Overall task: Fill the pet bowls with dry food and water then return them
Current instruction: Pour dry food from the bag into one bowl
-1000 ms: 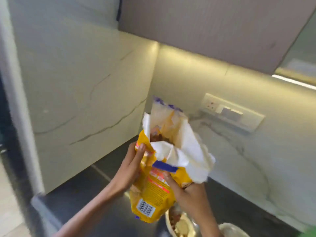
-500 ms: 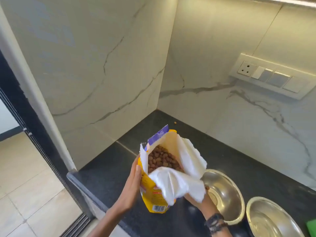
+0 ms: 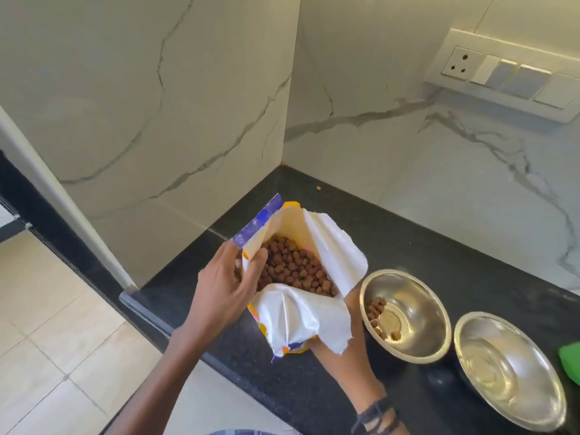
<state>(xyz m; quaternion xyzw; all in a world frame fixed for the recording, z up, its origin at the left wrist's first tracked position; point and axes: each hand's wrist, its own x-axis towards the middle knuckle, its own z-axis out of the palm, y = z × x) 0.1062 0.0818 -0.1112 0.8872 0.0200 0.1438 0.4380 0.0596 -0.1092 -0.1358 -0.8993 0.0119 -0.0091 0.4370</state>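
The left hand (image 3: pixel 224 285) reaches in from the lower left and grips the near-left lip of the opened food bag (image 3: pixel 295 312): the thumb lies outside the torn rim, and the fingers (image 3: pixel 258 262) curl over it into the mouth, touching the kibble (image 3: pixel 295 266) that fills the bag almost to the top. The hand is half closed, pinching the paper rim between thumb and fingers. The bag stands near the front edge of the dark countertop (image 3: pixel 408 246), its white inner lining folded outward in wide flaps and a blue strip along the far-left lip.

The right hand (image 3: pixel 340 340) supports the bag from below on its right side. The folded lining hides most of its fingers, so how tightly it closes cannot be told; a dark braided band sits on the wrist.

Just beside the bag to the right stands a steel bowl (image 3: pixel 414 296) with a few brown pieces along its left inner wall and bottom. Further right, near the front-right of the countertop, a second steel bowl (image 3: pixel 514 346) stands with no kibble in it. A lone brown piece (image 3: pixel 318 188) lies in the back corner by the marble wall (image 3: pixel 157 89).
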